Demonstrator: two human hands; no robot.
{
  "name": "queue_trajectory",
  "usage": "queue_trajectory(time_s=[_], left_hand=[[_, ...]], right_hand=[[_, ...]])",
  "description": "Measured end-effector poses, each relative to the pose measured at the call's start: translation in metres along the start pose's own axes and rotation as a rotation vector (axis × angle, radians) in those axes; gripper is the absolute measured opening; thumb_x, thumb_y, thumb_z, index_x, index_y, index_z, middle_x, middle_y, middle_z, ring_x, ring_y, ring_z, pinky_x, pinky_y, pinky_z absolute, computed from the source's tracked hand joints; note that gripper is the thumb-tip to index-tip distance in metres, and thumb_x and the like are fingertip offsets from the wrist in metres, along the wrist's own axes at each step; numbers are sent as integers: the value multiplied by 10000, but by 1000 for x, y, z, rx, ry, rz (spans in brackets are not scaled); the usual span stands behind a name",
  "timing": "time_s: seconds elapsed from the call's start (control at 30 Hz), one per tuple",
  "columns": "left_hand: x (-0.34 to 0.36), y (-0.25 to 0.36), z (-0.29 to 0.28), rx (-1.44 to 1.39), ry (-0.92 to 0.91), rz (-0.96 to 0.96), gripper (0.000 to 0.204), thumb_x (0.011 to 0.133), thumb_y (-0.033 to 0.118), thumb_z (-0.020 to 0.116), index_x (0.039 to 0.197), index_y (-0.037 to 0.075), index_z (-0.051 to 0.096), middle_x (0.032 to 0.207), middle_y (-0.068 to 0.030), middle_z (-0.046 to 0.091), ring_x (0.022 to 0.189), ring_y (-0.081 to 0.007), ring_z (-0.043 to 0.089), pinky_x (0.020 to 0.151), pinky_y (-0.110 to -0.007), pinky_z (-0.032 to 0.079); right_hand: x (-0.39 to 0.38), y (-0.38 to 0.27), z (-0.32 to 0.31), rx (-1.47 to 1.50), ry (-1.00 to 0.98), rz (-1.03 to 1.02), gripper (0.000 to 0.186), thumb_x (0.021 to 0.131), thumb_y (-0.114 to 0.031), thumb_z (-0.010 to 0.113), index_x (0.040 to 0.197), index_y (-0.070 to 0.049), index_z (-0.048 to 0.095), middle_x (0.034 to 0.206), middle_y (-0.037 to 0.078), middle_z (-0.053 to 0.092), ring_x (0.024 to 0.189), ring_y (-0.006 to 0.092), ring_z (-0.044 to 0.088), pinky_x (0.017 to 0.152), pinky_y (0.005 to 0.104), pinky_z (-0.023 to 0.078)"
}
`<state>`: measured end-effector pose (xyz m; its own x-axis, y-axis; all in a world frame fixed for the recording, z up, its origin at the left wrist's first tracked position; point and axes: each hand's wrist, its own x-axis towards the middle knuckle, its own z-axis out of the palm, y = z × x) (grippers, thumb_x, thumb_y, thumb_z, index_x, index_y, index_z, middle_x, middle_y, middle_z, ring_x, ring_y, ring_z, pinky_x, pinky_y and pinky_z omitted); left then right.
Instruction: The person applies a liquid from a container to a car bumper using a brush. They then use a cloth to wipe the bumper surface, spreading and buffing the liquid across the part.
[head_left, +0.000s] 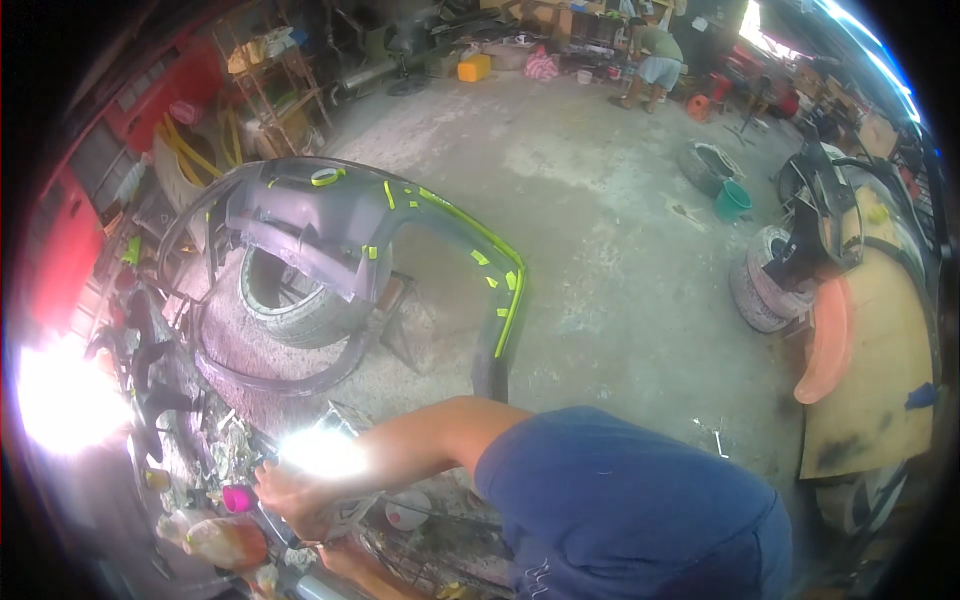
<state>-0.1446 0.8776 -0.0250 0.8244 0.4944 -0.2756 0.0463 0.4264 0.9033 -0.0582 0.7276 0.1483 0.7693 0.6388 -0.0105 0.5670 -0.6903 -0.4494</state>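
My right arm, in a blue sleeve, reaches left across the lower part of the view. My right hand (pixel 290 495) is closed with bent fingers over the clutter at the lower left; glare beside the wrist hides what it grips. Just below, my left forearm (pixel 362 572) comes in, its hand mostly hidden under the right one. Next to the right hand are a magenta cup-like thing (pixel 237 498) and a stained orange-and-white bag or container (pixel 225 541). A round whitish container (pixel 407 510) stands under my right forearm.
A grey car bumper (pixel 440 225) with yellow-green masking tape lies ahead, over a tyre (pixel 300 300). At right are stacked tyres (pixel 768 280), a green bucket (pixel 733 200) and a tan panel (pixel 875 370). Another person (pixel 657 60) bends at the back.
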Motion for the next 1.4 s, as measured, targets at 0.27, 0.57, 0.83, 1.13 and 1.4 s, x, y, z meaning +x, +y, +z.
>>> queue_trajectory(time_s=[0.27,0.57,0.83,1.13,1.4], left_hand=[[-22,3,18,-106,22,-32,434,1007,181,537,1334,-103,564,1264,-197,621,1151,-332,620,955,-450,526],[-31,3,21,-162,-7,8,446,1027,240,530,1351,-65,552,1266,-178,622,1132,-311,631,914,-435,536],[-7,-17,-22,-106,-24,23,516,1020,313,450,1416,-11,511,1364,-201,604,1247,-337,607,1052,-473,520],[-7,-13,-16,-123,-12,25,513,1019,363,495,1392,13,524,1285,-175,615,1138,-303,628,979,-453,537],[-3,-18,-20,-86,-7,43,508,1007,384,534,1366,25,537,1240,-152,616,1069,-279,633,924,-442,545]], right_hand=[[-11,-2,-13,-3,-32,-22,521,628,-199,791,1087,25,687,1144,154,614,1147,294,580,903,412,450],[-4,-10,-14,-51,-59,-9,610,544,-208,844,1085,31,692,1173,166,604,1175,293,567,935,415,432],[3,-25,-29,-95,-92,-24,691,470,-216,891,1083,35,697,1200,177,595,1201,292,556,964,419,416],[28,-35,-13,-127,-147,-86,763,443,-224,901,1126,47,694,1214,167,583,1211,302,538,996,452,403],[33,-48,-3,-170,-106,-121,867,432,-289,929,1198,34,685,1254,179,586,1240,312,533,988,516,422]])
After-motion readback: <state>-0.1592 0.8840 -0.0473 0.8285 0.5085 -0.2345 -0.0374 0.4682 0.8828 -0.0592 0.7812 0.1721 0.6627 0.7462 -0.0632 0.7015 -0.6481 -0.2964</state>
